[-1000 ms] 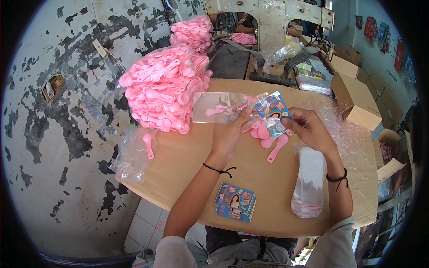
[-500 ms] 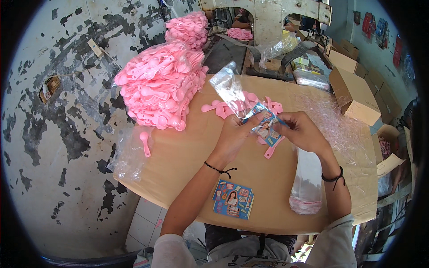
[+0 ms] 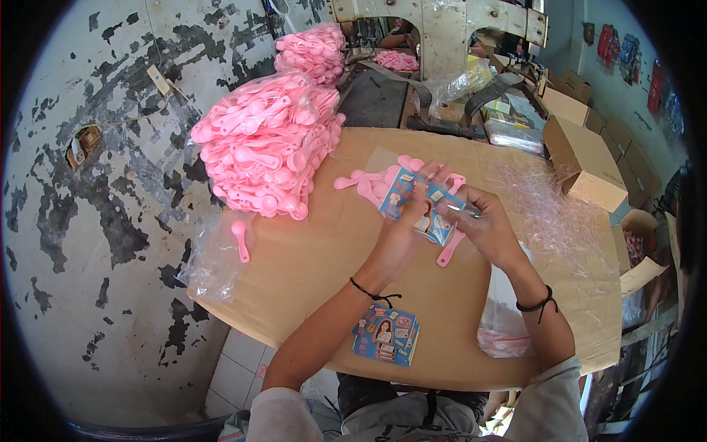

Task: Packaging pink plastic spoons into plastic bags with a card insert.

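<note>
Over the middle of the table, my left hand point(image 3: 401, 239) grips a blue printed card point(image 3: 398, 193) that sits in a clear plastic bag, thumb across its front. My right hand point(image 3: 492, 225) pinches the right end of the same bag, its fingers bent around the plastic. Behind and below my hands lie loose pink spoons point(image 3: 368, 181), partly hidden by the card. A small stack of similar blue cards point(image 3: 384, 340) rests near the front edge, by my left forearm. Flat clear bags point(image 3: 503, 324) lie beside my right forearm, partly covered by it.
Large clear sacks of pink spoons point(image 3: 269, 151) stand at the back left. One spoon point(image 3: 240, 239) lies on crumpled plastic point(image 3: 210, 261) at the left edge. Plastic scraps point(image 3: 541, 199) cover the right side, near open cardboard boxes point(image 3: 585, 162). A metal machine frame point(image 3: 442, 33) stands behind.
The bag's long loose end no longer stands up to the left. The card has turned and faces up more fully, with my left fingers now behind it and my right hand at its right end.
</note>
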A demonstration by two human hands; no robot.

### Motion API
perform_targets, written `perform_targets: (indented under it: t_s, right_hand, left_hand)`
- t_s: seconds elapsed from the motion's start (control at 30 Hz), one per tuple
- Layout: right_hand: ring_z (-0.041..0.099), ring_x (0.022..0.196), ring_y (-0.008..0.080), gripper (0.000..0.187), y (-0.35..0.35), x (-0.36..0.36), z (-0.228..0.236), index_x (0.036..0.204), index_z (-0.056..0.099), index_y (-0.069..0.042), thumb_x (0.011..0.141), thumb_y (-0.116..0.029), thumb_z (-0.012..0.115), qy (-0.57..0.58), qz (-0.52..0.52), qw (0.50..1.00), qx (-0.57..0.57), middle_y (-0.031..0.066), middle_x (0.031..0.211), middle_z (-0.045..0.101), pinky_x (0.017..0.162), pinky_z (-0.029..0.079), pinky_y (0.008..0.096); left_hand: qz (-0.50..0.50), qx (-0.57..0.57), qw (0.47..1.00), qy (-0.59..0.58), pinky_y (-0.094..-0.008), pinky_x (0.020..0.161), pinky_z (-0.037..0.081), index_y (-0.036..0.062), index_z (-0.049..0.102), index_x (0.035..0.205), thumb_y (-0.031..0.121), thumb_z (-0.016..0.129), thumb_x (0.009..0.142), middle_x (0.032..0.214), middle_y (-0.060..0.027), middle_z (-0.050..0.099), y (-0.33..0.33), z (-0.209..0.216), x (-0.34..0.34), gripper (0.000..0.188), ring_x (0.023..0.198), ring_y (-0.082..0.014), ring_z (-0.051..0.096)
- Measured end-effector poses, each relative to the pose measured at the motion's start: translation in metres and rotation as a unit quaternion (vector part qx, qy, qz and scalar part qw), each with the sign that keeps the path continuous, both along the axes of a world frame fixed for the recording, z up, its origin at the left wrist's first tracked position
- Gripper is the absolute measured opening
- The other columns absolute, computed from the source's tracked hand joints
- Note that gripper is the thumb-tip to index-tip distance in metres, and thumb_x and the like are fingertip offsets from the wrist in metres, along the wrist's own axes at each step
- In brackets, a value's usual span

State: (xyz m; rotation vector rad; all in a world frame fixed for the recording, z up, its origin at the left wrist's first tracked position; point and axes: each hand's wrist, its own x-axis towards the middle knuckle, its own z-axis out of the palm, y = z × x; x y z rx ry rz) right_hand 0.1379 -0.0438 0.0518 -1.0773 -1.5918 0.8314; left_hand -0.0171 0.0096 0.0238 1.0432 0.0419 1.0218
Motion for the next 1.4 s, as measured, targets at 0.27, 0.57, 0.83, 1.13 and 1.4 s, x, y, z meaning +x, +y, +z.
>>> perform_targets:
  t_s: [0.27,0.57,0.83,1.13,1.4]
  right_hand:
    - [0.056,0.071,0.0065,0.021,-0.003,0.000,0.001,0.084,0.061,-0.003,0.094,-0.021,0.062,-0.005,0.002,0.993,-0.114,0.0005,0.075,0.060,0.061,0.047,0.0248]
    - [0.064,0.072,0.0237,0.017,0.006,0.045,-0.014,0.101,0.066,-0.011,0.084,-0.014,0.066,-0.398,0.043,0.915,-0.052,0.0071,0.079,0.067,0.069,0.051,0.0342]
    - [0.064,0.074,0.0275,0.022,0.010,0.022,-0.023,0.103,0.064,-0.006,0.083,-0.015,0.065,-0.549,0.014,0.833,-0.065,0.0142,0.084,0.066,0.068,0.051,0.0369]
    - [0.051,0.073,0.0043,0.010,0.012,0.072,0.017,0.103,0.057,-0.006,0.099,-0.013,0.052,-0.010,-0.068,0.996,0.057,-0.0003,0.083,0.062,0.061,0.040,0.0215]
    - [0.056,0.080,0.0076,0.008,0.008,0.067,0.022,0.102,0.058,-0.004,0.096,-0.009,0.055,-0.099,-0.061,0.990,0.081,0.0013,0.090,0.061,0.069,0.042,0.0225]
  left_hand:
    - [-0.001,0.085,0.996,0.041,-0.0400,0.108,0.037,0.0060,0.040,0.137,0.023,0.049,0.099,0.142,-0.0147,0.045,0.003,0.000,-0.008,0.042,0.131,-0.0249,0.044]
    - [0.063,0.012,0.997,-0.034,-0.0377,0.105,0.040,0.0067,0.046,0.128,0.005,0.062,0.090,0.137,-0.0131,0.051,0.024,0.000,-0.018,0.042,0.125,-0.0224,0.050]
    - [0.077,0.005,0.997,0.002,-0.0462,0.111,0.038,0.0091,0.033,0.136,0.004,0.058,0.093,0.145,-0.0182,0.039,0.023,-0.008,-0.018,0.050,0.134,-0.0292,0.041]
    - [0.106,-0.049,0.992,-0.050,-0.0401,0.113,0.037,0.0079,0.030,0.137,0.003,0.054,0.095,0.144,-0.0169,0.042,0.025,0.002,-0.020,0.049,0.133,-0.0252,0.042]
    - [0.096,-0.061,0.991,-0.071,-0.0386,0.113,0.038,0.0107,0.028,0.139,0.004,0.054,0.096,0.146,-0.0170,0.038,0.026,0.001,-0.021,0.051,0.133,-0.0250,0.042]
